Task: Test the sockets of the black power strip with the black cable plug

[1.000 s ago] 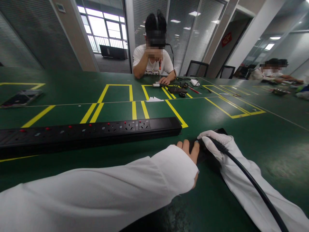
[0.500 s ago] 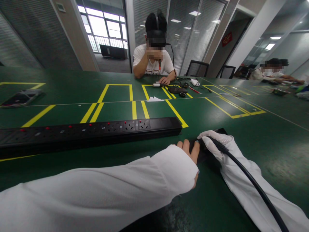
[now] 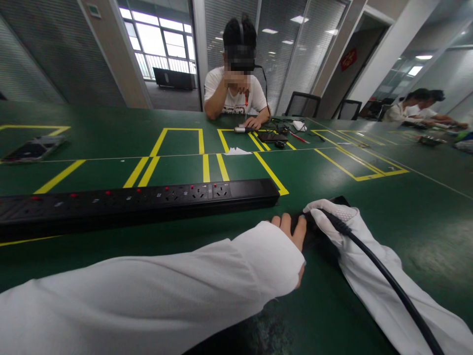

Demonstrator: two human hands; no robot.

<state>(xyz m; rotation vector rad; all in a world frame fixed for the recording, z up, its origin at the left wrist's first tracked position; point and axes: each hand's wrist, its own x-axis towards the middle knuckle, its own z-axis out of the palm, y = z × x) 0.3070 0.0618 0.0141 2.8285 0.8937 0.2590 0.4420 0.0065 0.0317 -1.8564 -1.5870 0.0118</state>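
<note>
My left hand [image 3: 291,230], bare below a white sleeve, rests on a dark object [image 3: 313,231] on the green table, its fingers bent around the near side; the palm is hidden by the cuff. My right hand [image 3: 328,218], in a white glove, is closed on the end of a thick black cable [image 3: 373,264] that runs back over the right forearm. Its fingertips touch the dark object beside my left fingers. A long black power strip [image 3: 177,197] with red switches lies to the left, just beyond my left forearm.
Across the green table [image 3: 185,167], marked with yellow tape, a person [image 3: 236,88] sits by a tangle of cables [image 3: 281,129]. A flat device [image 3: 35,148] lies far left. White paper [image 3: 237,151] lies beyond the strip. More people [image 3: 417,106] sit at far right.
Both hands stay in the same place and hold. At the far right, the people have shifted slightly.
</note>
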